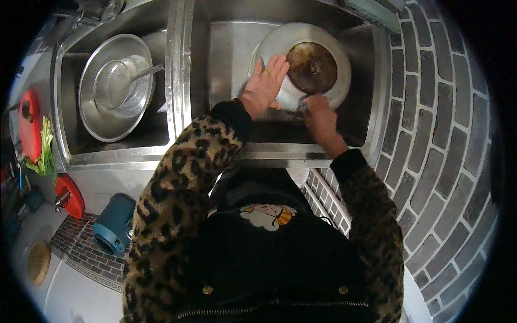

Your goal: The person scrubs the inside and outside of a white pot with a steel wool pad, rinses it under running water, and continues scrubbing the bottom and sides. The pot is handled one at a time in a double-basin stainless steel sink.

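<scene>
An upturned metal pan [301,34] with a brown, scorched round base lies in the right basin of a stainless steel sink [177,80]. My left hand [268,82] rests flat on the pan's left side, fingers extended, a ring on one finger. At the pan's near edge, my right hand [319,115] is closed on a small dark scrubber, mostly hidden by the fingers; its exact kind cannot be told.
The left basin holds a large metal bowl [87,109] with a strainer [111,84] inside. Green onions [46,145] lie by a red board [28,121] on the left. A brick-patterned wall [440,121] stands close on the right.
</scene>
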Available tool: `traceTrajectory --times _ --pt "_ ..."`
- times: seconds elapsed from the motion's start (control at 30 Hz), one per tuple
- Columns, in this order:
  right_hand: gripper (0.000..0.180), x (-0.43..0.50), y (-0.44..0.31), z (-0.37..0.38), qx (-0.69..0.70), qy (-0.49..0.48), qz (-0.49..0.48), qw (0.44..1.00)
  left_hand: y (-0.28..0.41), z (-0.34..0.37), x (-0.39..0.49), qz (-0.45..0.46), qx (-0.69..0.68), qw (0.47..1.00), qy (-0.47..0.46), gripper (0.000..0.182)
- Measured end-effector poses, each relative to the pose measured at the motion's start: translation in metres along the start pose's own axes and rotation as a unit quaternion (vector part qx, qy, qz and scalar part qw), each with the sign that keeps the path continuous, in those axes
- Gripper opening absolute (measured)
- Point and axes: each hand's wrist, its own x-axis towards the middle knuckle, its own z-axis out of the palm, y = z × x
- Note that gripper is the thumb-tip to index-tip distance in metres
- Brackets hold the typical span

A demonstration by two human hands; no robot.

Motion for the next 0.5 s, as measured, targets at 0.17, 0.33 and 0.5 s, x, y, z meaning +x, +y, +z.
traceTrajectory --times 0.17,0.33,0.5 --pt "0.026 -0.007 0.016 0.000 0.003 0.065 0.151 0.986 -0.001 0.000 -0.001 0.004 -0.016 1.000 0.004 0.120" --pt "0.027 0.000 0.018 0.004 0.001 0.059 0.110 0.992 0.000 -0.001 -0.002 0.001 -0.010 1.000 -0.004 0.121" --pt "0.028 -0.004 0.032 0.011 -0.026 0.022 0.118 0.992 0.000 0.000 -0.001 0.004 -0.015 1.000 -0.011 0.123"
